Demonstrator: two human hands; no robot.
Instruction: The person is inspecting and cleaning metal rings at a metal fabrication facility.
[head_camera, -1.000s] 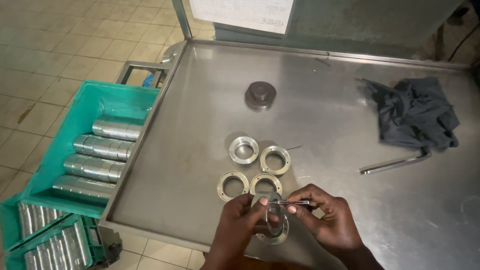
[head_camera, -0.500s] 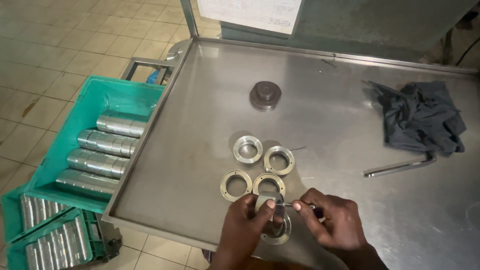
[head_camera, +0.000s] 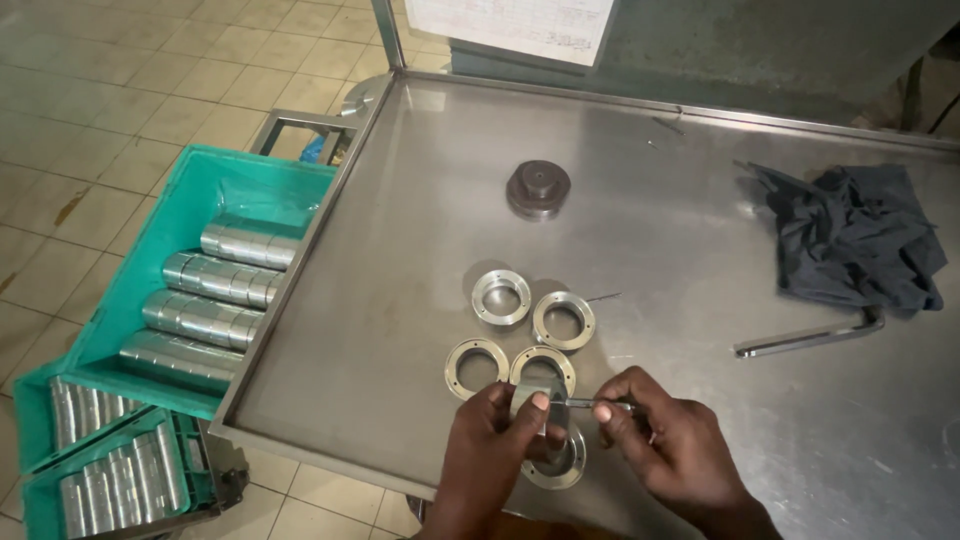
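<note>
My left hand (head_camera: 495, 440) grips a silver metal ring part (head_camera: 556, 450) upright near the front edge of the steel table (head_camera: 400, 300). My right hand (head_camera: 665, 435) pinches a thin metal tool (head_camera: 578, 403) whose tip meets the held ring. Several matching flanged rings lie flat just beyond my hands, among them one (head_camera: 501, 296), another (head_camera: 564, 319) and a third (head_camera: 476, 367). A dark round metal block (head_camera: 538, 189) sits farther back.
A teal crate (head_camera: 160, 240) with rows of stacked metal cylinders (head_camera: 205, 318) hangs off the table's left; more teal crates (head_camera: 110, 470) stand below. A dark cloth (head_camera: 855, 240) and a bent hex key (head_camera: 810, 338) lie at the right. A raised lip edges the table.
The view has shifted slightly; my hands stay together at the front edge, working the thin tool against the held ring. Nothing on the table has moved.
</note>
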